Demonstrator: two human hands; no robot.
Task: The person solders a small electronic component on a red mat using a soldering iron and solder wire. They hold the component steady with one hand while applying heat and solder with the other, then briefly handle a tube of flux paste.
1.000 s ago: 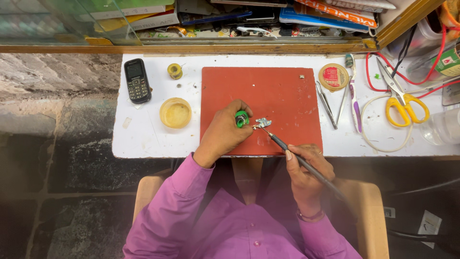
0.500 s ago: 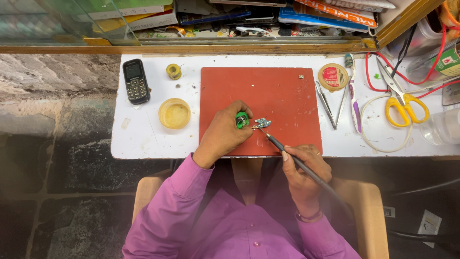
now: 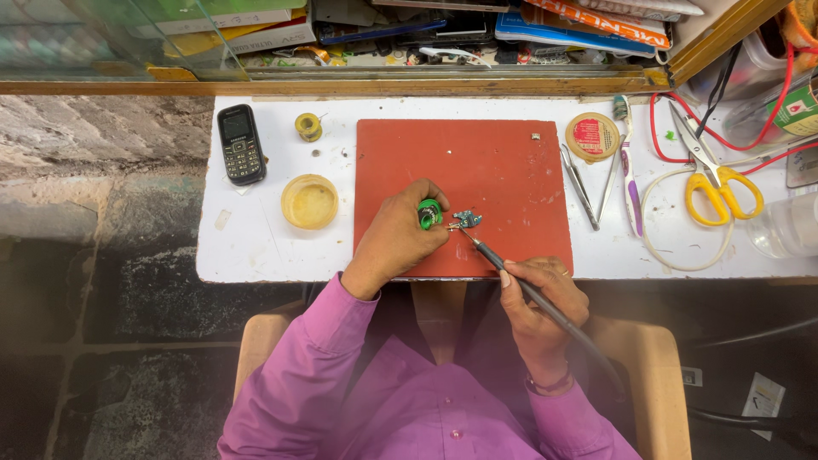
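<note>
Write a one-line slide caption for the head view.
Left hand steadies a green part beside a small circuit board on a red mat; right hand applies a soldering iron.

- The mat (image 3: 477,162) lies mid-frame on the counter (image 3: 256,247).
- A phone (image 3: 240,143) and a shallow dish (image 3: 309,202) lie left of it.
- Tweezers (image 3: 588,183) and scissors (image 3: 711,175) lie right.
- A small circuit board (image 3: 465,220) sits on the mat.

White bench (image 3: 256,247): red mat (image 3: 477,170), black phone (image 3: 240,143), yellow dish (image 3: 310,201), tweezers (image 3: 588,181), yellow scissors (image 3: 716,175).
</note>
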